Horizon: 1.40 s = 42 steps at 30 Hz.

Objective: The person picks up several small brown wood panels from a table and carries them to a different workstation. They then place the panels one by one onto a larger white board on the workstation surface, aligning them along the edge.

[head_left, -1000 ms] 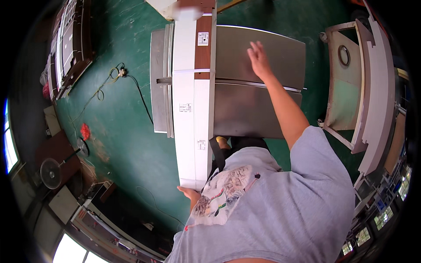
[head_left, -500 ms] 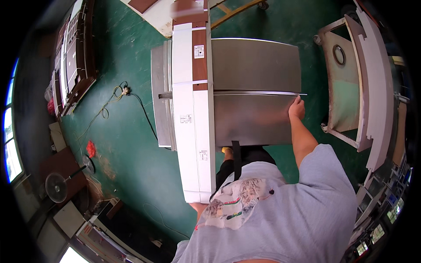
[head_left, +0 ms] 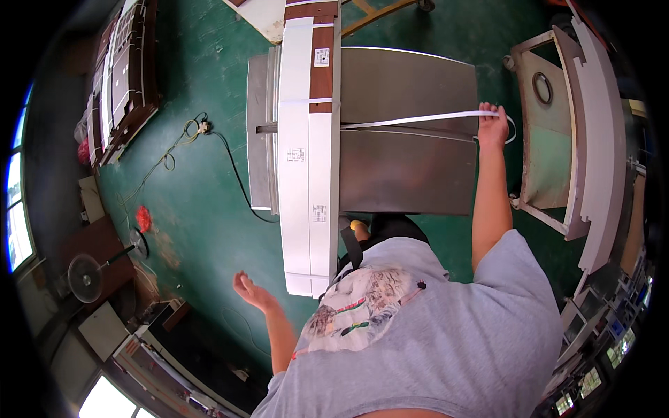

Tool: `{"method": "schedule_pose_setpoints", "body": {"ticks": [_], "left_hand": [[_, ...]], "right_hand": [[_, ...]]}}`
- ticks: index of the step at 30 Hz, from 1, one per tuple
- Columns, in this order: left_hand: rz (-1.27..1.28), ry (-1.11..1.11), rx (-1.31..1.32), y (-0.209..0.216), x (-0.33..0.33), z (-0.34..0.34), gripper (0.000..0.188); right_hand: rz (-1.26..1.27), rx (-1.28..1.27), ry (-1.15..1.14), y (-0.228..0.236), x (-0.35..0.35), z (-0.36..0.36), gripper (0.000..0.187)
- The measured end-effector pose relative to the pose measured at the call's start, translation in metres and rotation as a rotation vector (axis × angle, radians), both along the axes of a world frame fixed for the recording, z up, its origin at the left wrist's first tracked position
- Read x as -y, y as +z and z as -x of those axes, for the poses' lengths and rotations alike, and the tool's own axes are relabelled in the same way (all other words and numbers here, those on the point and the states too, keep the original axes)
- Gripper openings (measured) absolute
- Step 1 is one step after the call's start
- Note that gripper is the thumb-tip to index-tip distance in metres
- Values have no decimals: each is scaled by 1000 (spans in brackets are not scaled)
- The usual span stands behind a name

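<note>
My right hand [head_left: 493,125] is closed on a white strapping band [head_left: 425,119], raised above the right edge of a metal-topped table machine [head_left: 411,174]. The band runs from the bundle to my fingers, and its free end curls out past the hand. A long bundle of white and brown panels [head_left: 296,188] lies across the machine, with bands round it and small labels on top. Off to the left of the bundle's near end, my left hand [head_left: 253,292] is in the air, touching nothing, its fingers apart and loosely bent.
A wheeled wooden frame cart [head_left: 578,167] stands at the right beside long pale boards [head_left: 606,139]. On the green floor at the left lie a cable with a plug [head_left: 203,127] and a red bundle [head_left: 143,219]. A fan [head_left: 86,277] stands lower left, stacked panels [head_left: 125,83] upper left.
My left hand has let go of the bundle's near end and moved left. My right hand has lifted the strapping band up off the machine's slot. The bundle sits slightly farther forward in view.
</note>
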<state>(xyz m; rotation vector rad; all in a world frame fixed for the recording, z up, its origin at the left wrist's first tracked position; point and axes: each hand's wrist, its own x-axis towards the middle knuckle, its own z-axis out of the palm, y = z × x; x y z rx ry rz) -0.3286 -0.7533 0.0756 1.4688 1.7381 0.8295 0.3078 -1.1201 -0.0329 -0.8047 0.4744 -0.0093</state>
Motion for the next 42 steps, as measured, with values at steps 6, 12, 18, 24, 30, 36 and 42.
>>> {"method": "schedule_pose_setpoints", "body": {"ticks": [6,12,18,24,30,36,42], "left_hand": [[-725,-1462,-156,180,0,-300,63],[-743,-1320,-1043,157,-144,-315,15],[-693,-1011,-1089,131,-302,-196,21],[-521,-810,-1083,105,-367,-125,27],[-171,-688,-753,51,-387,-135,27],[374,-734,288,-6,-319,-235,28],[-191,-1066,-522,-49,-295,-308,23]], "right_hand": [[1367,1393,1185,188,-254,143,25],[1379,1125,761,218,-233,111,16],[1126,1058,358,284,-150,53,23],[1383,1158,467,364,-148,67,30],[1328,1061,363,393,-149,54,35],[1341,1130,272,393,-141,32,32],[1403,1085,252,397,-135,42,33]]}}
